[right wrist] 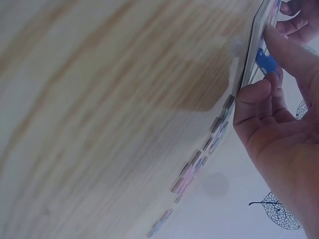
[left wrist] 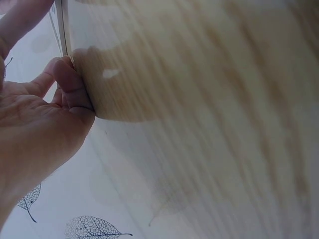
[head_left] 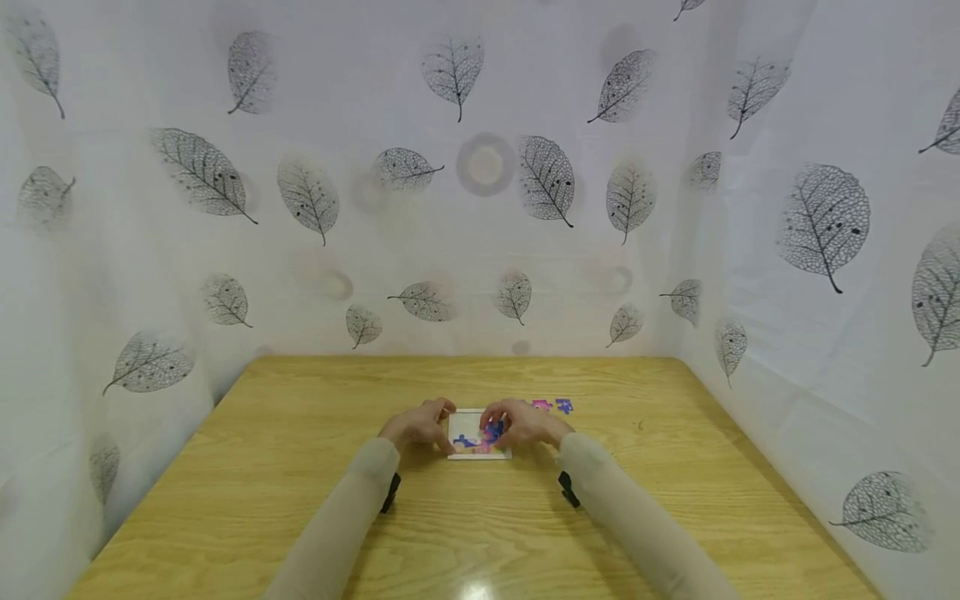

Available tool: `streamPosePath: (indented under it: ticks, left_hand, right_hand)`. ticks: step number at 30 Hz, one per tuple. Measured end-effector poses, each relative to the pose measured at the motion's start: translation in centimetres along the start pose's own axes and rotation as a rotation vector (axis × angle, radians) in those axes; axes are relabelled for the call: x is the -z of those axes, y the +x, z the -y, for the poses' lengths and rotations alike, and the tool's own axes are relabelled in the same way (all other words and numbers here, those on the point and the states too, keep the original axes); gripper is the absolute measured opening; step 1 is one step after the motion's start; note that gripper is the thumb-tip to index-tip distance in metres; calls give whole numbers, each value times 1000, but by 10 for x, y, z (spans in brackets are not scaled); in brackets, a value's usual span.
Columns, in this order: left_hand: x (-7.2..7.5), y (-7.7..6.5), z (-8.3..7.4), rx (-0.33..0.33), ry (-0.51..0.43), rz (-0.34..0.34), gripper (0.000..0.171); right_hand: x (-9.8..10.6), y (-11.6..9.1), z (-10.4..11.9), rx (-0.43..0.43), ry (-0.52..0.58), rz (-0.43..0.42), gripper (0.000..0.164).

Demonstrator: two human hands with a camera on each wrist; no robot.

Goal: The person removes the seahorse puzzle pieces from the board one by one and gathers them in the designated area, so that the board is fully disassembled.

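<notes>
At 3 o'clock on tray (head_left: 462, 422), right hand (head_left: 522, 422) pinches blue piece (right wrist: 266, 62); bare tray towards 10; left hand (head_left: 417, 423) spread against 9 edge.

The head view is bright and soft, with gentle light on the white curtain with dark leaf prints (head_left: 360, 108) and the flat yellow-brown wooden table (head_left: 225, 500). One white shiny spot (head_left: 476, 591) glares at the bottom. Faint shadows lie beside the long cream-coloured sleeves (head_left: 333, 525). The small, flat pink and blue puzzle pieces (head_left: 542, 405) look tiny and fuzzy. Things at the sides look stretched. Both wrist views are duller; the wood looks pale and smeary there, with milky shine and brown, mirror-like patches.
</notes>
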State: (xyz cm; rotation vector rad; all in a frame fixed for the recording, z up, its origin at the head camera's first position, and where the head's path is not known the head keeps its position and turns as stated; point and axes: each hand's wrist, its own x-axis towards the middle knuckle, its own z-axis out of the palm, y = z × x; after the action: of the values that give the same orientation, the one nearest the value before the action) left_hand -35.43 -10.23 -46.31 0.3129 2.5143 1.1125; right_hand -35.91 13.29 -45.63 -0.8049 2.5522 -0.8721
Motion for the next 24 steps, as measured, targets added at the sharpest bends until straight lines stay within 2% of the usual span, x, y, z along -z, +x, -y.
streamPosePath:
  ticks: [5, 9, 12, 16, 24]
  left_hand:
    - [1, -1, 0, -5, 2, 5, 75]
    - [0, -1, -1, 2, 4, 4, 75]
    - [0, -1, 0, 7, 9, 3, 75]
    - [1, -1, 0, 2, 16, 6, 75]
    - [0, 2, 1, -9, -2, 24, 73]
  right_hand:
    - [1, 2, -1, 27, 5, -10, 21]
    - [1, 4, -4, 82, -1, -17, 12]
    - [1, 5, -5, 97, 0, -20, 13]
    - [2, 3, -8, 74, 23, -33, 15]
    - [8, -3, -16, 33, 128, -79, 26]
